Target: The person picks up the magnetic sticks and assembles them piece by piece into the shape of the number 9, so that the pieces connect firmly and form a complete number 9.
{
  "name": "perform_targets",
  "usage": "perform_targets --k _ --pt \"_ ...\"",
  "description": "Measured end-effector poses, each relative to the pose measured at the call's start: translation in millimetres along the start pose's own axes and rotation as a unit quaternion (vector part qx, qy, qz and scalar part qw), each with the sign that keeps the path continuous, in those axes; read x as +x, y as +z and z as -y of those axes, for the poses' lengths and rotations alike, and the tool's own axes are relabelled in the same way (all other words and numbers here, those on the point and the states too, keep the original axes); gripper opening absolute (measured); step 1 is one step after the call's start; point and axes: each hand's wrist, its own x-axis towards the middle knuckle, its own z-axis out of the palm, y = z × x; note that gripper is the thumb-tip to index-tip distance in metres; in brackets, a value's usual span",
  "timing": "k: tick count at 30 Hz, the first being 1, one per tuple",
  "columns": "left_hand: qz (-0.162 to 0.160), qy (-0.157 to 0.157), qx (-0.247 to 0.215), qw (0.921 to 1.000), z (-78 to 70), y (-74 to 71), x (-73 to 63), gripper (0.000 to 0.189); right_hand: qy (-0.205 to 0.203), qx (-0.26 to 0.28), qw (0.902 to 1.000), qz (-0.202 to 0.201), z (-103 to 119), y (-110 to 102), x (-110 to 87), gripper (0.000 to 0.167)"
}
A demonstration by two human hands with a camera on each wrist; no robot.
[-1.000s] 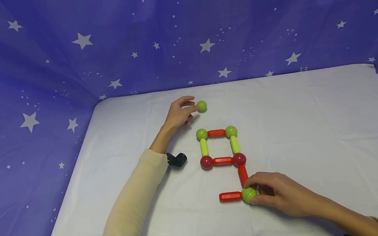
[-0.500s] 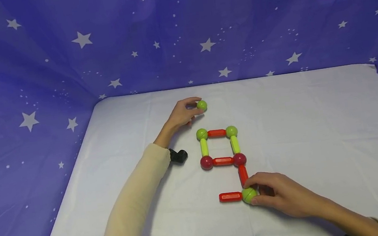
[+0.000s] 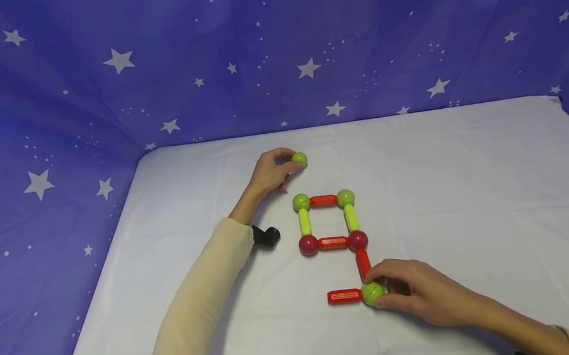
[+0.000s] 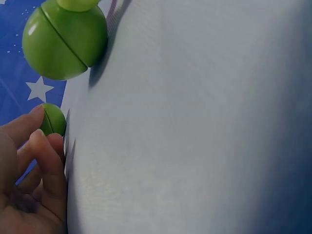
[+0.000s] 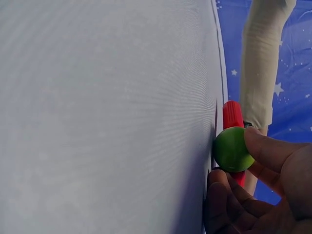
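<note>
Near the back of the table, my left hand [image 3: 270,172] pinches a loose green ball [image 3: 300,159] between thumb and fingers. The left wrist view also shows this green ball [image 4: 53,119] at the fingertips. At the front, my right hand [image 3: 423,291] grips another green ball [image 3: 372,293], which joins a red rod [image 3: 344,296] pointing left and a red rod [image 3: 363,263] leading back. That rod meets a red ball [image 3: 358,240], a corner of a square with a second red ball [image 3: 308,245], two green balls [image 3: 345,198], red rods [image 3: 323,200] and yellow-green rods [image 3: 305,222].
A white cloth covers the table [image 3: 481,193]. Behind it and to the sides hangs a blue star-patterned curtain [image 3: 245,44]. A black wrist mount [image 3: 267,236] sticks out from the left sleeve, just left of the square.
My left hand has reached the loose green ball, closed its fingers round it and drawn it slightly left. The right hand keeps its grip on the front green ball.
</note>
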Motion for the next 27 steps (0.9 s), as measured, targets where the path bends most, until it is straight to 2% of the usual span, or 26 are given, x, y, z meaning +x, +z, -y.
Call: perform_targets --k 8,14,22,27 --pt "0.006 -0.012 -0.052 0.9986 2.5 -1.2 -0.7 0.038 0.000 -0.002 1.0000 -0.002 -0.2 0.3 -1.3 0.031" --pt "0.008 -0.014 -0.073 0.9972 3.2 -2.2 -0.7 0.042 -0.001 0.000 1.0000 -0.002 0.2 0.2 -1.4 0.031" --pt "-0.002 0.008 -0.038 0.9992 4.9 -1.6 -1.1 0.048 -0.006 0.001 1.0000 -0.004 0.7 0.2 -1.1 0.030" --pt "-0.010 0.004 -0.035 0.9993 5.0 -0.3 -4.2 0.044 -0.003 -0.001 1.0000 -0.004 0.7 0.3 -1.0 0.030"
